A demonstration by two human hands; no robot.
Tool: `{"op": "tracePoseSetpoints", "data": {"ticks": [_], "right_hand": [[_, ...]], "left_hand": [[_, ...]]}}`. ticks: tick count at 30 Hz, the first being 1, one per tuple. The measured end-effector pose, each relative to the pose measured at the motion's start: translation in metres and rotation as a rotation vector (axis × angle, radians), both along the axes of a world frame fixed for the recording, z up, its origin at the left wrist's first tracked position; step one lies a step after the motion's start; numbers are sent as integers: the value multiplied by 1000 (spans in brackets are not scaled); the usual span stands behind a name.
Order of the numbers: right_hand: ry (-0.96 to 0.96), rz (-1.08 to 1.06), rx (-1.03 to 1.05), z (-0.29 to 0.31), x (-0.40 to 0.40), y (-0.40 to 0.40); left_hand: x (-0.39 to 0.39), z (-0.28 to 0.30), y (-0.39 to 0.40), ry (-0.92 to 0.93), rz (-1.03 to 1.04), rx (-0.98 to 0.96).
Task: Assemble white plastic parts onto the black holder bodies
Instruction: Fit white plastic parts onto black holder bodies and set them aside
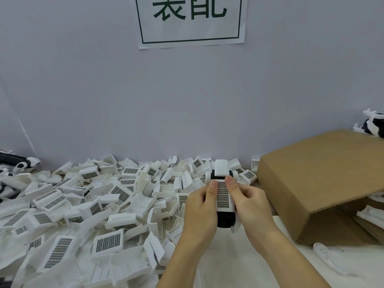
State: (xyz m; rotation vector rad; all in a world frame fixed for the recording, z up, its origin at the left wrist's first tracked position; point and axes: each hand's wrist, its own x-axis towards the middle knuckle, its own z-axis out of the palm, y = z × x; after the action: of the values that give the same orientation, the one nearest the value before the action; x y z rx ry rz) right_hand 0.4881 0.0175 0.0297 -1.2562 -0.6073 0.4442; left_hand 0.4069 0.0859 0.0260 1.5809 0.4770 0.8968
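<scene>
Pinching the white part (223, 195) onto the holder (224, 220), both hands' (200, 210) (252, 206) thumbs press it home, left of the box (311, 183).

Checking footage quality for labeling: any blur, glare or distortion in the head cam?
Head view: lighting is flat and even, with no glare and only soft shadows under the pile of white parts. Wide-angle bending shows at the edges and on the cardboard box. The whole frame is slightly soft; the left hand, right hand and gridded white part stay readable.
</scene>
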Motion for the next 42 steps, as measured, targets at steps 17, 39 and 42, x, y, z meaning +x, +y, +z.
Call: {"op": "tracePoseSetpoints", "data": {"ticks": [17, 39, 42], "right_hand": [[87, 114, 21, -2, 4, 0], [-258, 54, -149, -5, 12, -5], [-291, 34, -162, -5, 11, -5]], "left_hand": [[0, 2, 2, -37, -8, -201], [3, -3, 4, -85, 25, -177], [3, -2, 3, -104, 34, -232]]}}
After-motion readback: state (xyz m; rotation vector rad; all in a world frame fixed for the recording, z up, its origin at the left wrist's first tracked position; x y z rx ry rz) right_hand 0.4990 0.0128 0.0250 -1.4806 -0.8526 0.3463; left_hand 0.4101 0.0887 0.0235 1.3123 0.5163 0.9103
